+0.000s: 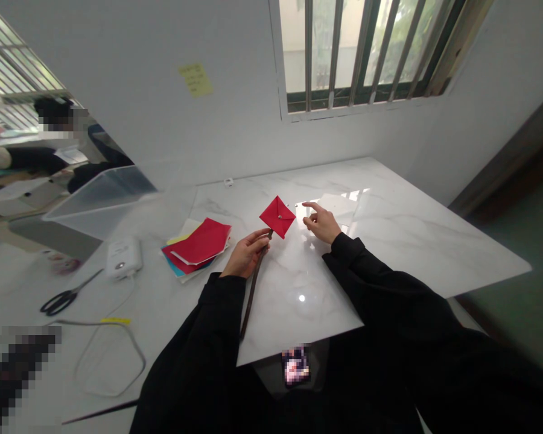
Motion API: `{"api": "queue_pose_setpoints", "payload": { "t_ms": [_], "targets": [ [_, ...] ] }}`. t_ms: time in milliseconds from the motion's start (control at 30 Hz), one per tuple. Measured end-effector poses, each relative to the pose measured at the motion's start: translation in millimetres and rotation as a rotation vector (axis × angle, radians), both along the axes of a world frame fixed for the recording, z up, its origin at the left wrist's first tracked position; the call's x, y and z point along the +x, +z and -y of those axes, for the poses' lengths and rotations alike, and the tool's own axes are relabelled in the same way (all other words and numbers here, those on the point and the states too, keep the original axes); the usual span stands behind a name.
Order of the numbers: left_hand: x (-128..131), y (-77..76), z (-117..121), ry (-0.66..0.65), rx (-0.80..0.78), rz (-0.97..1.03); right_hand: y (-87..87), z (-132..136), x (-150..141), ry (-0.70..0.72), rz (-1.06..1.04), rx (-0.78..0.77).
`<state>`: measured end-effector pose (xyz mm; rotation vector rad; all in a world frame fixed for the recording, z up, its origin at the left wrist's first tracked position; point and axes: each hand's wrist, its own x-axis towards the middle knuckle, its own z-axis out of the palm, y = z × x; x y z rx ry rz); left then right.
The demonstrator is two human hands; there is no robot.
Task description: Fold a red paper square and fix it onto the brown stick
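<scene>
My left hand (pixel 248 254) is closed around the upper part of a thin brown stick (pixel 252 295), which slants down toward the table's front edge. At the top of that stick sits a red folded-paper pinwheel (pixel 277 224), with a small shiny pin at its centre. To the right of the pinwheel, and apart from it, my right hand (pixel 322 223) has its index finger stretched out toward the left and the other fingers loosely bent; nothing shows in it. A few tiny shiny bits lie on the table near that fingertip.
Left of my hands lies a stack of coloured paper (pixel 203 241). Farther left are a white power adapter (pixel 123 258), black scissors (pixel 63 299), a grey cable (pixel 138 349) and a clear plastic bin (pixel 104 196). A wall and barred window bound the marble-patterned table (pixel 416 241). People sit beyond the partition.
</scene>
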<state>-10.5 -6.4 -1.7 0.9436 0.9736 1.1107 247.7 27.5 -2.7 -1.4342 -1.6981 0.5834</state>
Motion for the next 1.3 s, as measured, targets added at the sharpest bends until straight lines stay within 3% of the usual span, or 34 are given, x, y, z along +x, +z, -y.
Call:
{"api": "queue_pose_setpoints", "payload": {
  "t_ms": [167, 400, 1300],
  "targets": [
    [0.4, -0.4, 0.3, 0.005, -0.006, -0.006, -3.1, -1.1, 0.1, 0.148, 0.181, -0.136],
    [2.9, 6.2, 3.6, 0.011, -0.01, -0.001, -4.3, -4.0, 2.2, 0.071, 0.199, -0.102],
    [2.0, 3.2, 2.3, -0.004, -0.011, -0.014, -6.2, -4.7, 1.6, 0.07, 0.227, -0.089]
  ]
}}
